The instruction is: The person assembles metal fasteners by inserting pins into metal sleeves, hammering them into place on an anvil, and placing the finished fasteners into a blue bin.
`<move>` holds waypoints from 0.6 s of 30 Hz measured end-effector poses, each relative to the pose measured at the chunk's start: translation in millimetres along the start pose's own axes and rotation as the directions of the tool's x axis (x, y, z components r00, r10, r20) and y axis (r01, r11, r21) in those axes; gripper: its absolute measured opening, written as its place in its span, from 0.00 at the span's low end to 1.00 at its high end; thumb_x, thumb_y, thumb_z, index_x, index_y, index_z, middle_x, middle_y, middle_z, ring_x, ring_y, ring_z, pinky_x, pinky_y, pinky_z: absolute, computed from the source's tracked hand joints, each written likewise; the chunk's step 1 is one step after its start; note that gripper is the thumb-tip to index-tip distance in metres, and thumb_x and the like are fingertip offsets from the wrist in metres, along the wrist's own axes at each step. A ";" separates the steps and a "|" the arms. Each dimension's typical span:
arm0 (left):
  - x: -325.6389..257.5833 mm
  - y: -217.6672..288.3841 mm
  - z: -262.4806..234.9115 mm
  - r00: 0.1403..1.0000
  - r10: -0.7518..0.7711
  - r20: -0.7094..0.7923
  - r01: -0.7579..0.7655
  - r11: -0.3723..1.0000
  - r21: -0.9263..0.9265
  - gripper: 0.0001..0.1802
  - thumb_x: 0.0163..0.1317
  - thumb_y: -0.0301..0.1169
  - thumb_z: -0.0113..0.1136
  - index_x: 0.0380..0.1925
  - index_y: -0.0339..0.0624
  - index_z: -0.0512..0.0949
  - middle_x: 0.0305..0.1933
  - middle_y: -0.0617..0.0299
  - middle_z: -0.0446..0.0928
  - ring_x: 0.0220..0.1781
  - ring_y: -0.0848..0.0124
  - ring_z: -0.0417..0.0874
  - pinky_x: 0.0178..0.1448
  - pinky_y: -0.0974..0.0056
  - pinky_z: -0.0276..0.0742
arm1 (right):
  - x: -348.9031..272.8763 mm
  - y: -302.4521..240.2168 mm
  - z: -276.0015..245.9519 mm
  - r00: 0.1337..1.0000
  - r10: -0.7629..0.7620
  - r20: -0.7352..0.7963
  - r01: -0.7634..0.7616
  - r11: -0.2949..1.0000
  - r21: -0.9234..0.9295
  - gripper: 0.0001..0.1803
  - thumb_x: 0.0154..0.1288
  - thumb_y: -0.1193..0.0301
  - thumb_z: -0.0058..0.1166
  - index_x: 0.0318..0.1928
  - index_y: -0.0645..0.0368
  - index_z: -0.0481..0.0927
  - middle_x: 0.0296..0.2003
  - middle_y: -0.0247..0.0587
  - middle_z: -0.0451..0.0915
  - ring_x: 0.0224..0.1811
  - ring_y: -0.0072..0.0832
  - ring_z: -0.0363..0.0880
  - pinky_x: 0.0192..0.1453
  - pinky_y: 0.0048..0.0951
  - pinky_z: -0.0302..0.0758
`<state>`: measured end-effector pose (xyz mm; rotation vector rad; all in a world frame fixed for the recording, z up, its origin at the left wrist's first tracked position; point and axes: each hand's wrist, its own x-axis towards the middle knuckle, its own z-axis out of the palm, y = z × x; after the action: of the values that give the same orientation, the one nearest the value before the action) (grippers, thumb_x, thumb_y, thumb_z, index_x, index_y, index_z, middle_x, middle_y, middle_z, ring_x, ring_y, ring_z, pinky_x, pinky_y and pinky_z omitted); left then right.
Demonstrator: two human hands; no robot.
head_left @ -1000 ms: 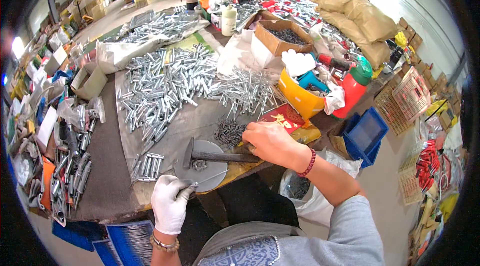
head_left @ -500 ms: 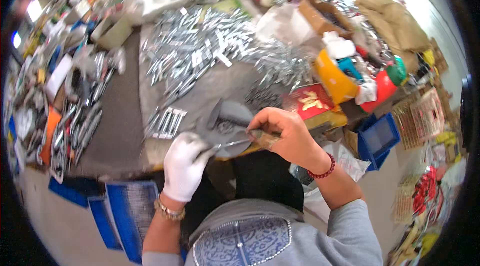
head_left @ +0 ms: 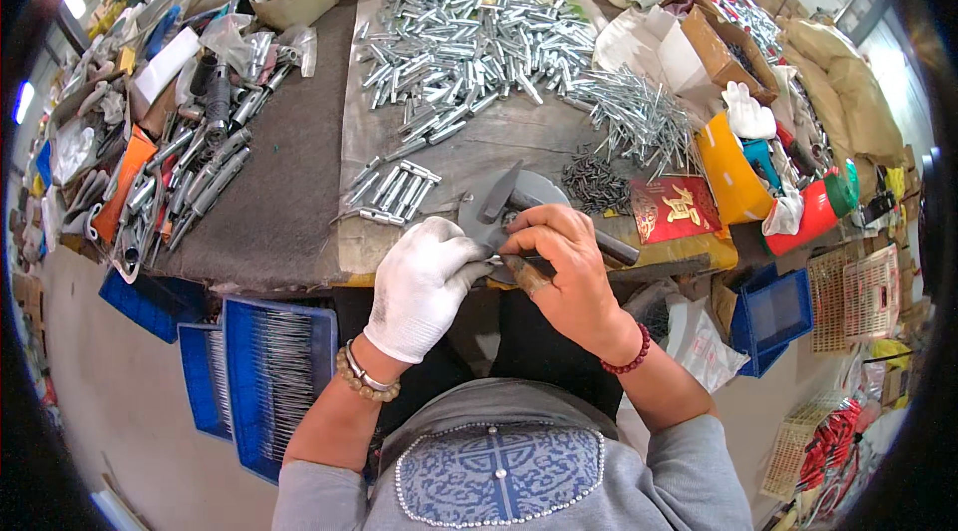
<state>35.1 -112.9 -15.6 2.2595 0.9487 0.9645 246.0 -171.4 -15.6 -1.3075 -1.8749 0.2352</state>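
Note:
My left hand (head_left: 424, 281), in a white glove, and my bare right hand (head_left: 559, 266) meet at the table's front edge. Together they pinch a small metal sleeve part (head_left: 496, 259) between the fingertips. A hammer (head_left: 514, 194) lies just beyond them on a round metal plate (head_left: 477, 215), its handle running under my right hand. A short row of finished silver bolts (head_left: 394, 190) lies to the left of the plate. A small dark pile of tiny parts (head_left: 594, 182) sits to the right of it.
A large heap of silver sleeves (head_left: 469, 42) and thin pins (head_left: 639, 112) covers the far table. A red card (head_left: 674, 210), yellow bin (head_left: 728, 167) and cardboard box (head_left: 723, 47) stand right. Tools (head_left: 190, 182) lie left. Blue crates (head_left: 264, 376) sit below the table.
My right hand has let go of the hammer and come to the table edge. My left hand rose from below the edge to meet it, and both now pinch a small part.

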 end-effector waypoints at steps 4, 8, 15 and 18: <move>0.4 0.0 0.1 1.000 -0.006 -0.001 0.006 1.000 0.009 0.09 0.57 0.28 0.78 0.38 0.44 0.90 0.39 0.57 0.82 0.46 0.55 0.86 0.51 0.54 0.82 | 1.3 -0.5 -2.0 1.000 0.011 0.019 -0.010 1.000 -0.018 0.19 0.51 0.81 0.68 0.45 0.55 0.84 0.51 0.40 0.82 0.60 0.43 0.80 0.68 0.43 0.69; 1.4 -0.6 0.5 1.000 0.008 0.008 -0.008 1.000 0.021 0.10 0.56 0.27 0.79 0.39 0.43 0.90 0.40 0.56 0.82 0.45 0.55 0.86 0.51 0.55 0.82 | 1.7 -1.0 -4.0 0.999 -0.007 0.046 0.010 0.997 -0.071 0.19 0.51 0.81 0.68 0.46 0.56 0.83 0.51 0.41 0.81 0.60 0.44 0.79 0.68 0.43 0.70; 0.2 -2.9 1.7 1.000 0.011 0.005 -0.011 1.000 0.021 0.09 0.58 0.29 0.78 0.39 0.45 0.90 0.40 0.58 0.83 0.46 0.54 0.85 0.51 0.53 0.82 | 8.2 -0.8 -14.4 0.992 -0.029 0.124 0.046 0.989 -0.139 0.19 0.53 0.81 0.68 0.48 0.58 0.82 0.54 0.44 0.79 0.60 0.45 0.78 0.70 0.47 0.70; 0.2 -2.8 1.9 1.000 0.021 0.000 -0.021 1.000 0.022 0.09 0.58 0.29 0.78 0.39 0.46 0.90 0.39 0.58 0.82 0.46 0.54 0.86 0.51 0.53 0.81 | 8.5 0.9 -15.9 0.986 -0.030 0.161 0.054 0.988 -0.146 0.19 0.54 0.81 0.67 0.48 0.58 0.81 0.54 0.44 0.79 0.61 0.46 0.78 0.70 0.47 0.71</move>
<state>35.5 -111.3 -18.6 2.2921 0.9421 0.9682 256.7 -168.3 -1.5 -1.3816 -2.0867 0.1837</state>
